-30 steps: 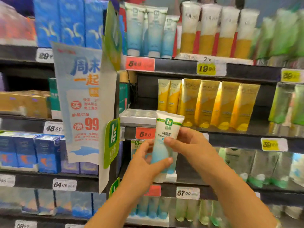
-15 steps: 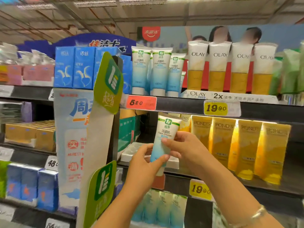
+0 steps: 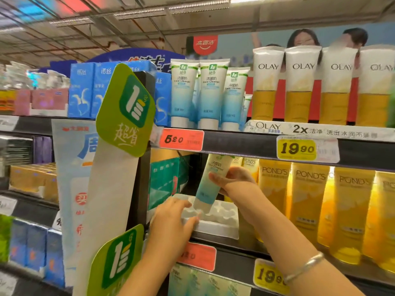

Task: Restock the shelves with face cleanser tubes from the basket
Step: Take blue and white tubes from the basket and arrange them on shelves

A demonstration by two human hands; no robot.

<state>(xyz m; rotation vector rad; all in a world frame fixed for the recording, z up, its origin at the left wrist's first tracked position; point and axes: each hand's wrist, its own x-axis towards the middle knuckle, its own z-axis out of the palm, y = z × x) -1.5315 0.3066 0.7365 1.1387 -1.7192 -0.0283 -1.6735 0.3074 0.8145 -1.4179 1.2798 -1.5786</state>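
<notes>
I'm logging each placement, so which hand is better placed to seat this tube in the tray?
Right. The right hand already grips the tube, tilted cap-down just over the tray. The left hand only rests on the tray's front edge, probably steadying it.

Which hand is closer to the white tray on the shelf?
Left. The left hand rests on the white tray's front edge, touching it. The right hand is above the tray, gripping the face cleanser tube whose cap end points down into it.
</notes>
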